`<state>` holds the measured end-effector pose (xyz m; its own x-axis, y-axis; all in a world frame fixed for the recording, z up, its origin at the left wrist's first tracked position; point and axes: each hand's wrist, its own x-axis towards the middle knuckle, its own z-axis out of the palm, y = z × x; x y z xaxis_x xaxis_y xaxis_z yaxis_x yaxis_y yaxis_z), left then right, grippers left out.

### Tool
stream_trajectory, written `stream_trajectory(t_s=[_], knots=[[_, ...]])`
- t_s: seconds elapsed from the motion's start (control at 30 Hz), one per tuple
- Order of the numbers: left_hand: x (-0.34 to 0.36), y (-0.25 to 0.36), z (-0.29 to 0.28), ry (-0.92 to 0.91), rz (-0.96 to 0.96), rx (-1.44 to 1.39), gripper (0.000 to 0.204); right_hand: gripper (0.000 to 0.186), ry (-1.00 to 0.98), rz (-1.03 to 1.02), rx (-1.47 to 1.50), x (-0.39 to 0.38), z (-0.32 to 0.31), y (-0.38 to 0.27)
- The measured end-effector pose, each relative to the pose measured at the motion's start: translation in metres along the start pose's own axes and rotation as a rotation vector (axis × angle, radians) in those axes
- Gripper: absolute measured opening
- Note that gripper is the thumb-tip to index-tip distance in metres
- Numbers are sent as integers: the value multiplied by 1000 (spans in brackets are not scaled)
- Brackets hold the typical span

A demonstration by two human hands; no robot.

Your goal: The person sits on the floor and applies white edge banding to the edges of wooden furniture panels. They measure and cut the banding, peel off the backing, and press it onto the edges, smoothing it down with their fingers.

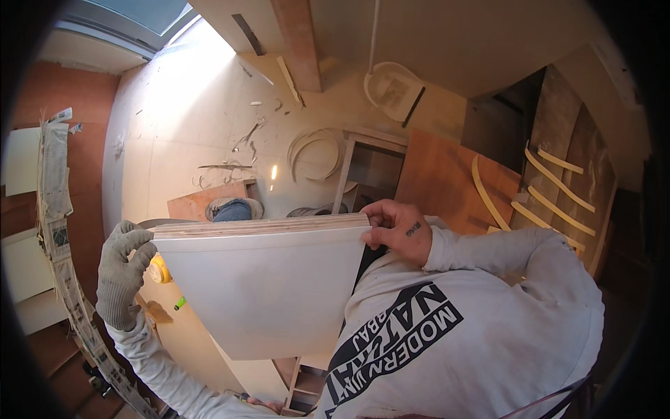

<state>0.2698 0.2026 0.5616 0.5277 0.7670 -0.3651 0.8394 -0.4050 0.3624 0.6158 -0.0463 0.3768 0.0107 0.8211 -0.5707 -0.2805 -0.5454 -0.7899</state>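
Note:
A stack of white-faced boards [258,286] with layered wooden edges is held up in front of my body. My left hand [120,276], in a grey knitted glove, grips its far left corner with bent fingers. At the far right corner, my bare right hand [399,229] pinches the edge between thumb and fingers. The layered edges face away from me, and the stack's near right side rests close to my shirt. Behind the left corner shows part of a yellow round object [160,269], mostly covered by the stack and glove.
On the floor lie a coil of pale strip [314,155], scattered scraps and a long-handled dustpan [392,91]. To the right are a brown panel [447,178] and several curved yellow strips [558,204]. A wooden frame [373,137] stands ahead; a long cluttered ledge [59,244] runs down the left.

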Motion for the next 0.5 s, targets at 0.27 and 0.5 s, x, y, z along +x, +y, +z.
stream_trajectory(t_s=[0.27,0.5], knots=[[-4,-1,0,16,-2,-16,19,36,-21,-14,-12,3,-1,5],[-3,-8,-2,6,17,-8,20,36,-14,8,-7,1,2,0]])
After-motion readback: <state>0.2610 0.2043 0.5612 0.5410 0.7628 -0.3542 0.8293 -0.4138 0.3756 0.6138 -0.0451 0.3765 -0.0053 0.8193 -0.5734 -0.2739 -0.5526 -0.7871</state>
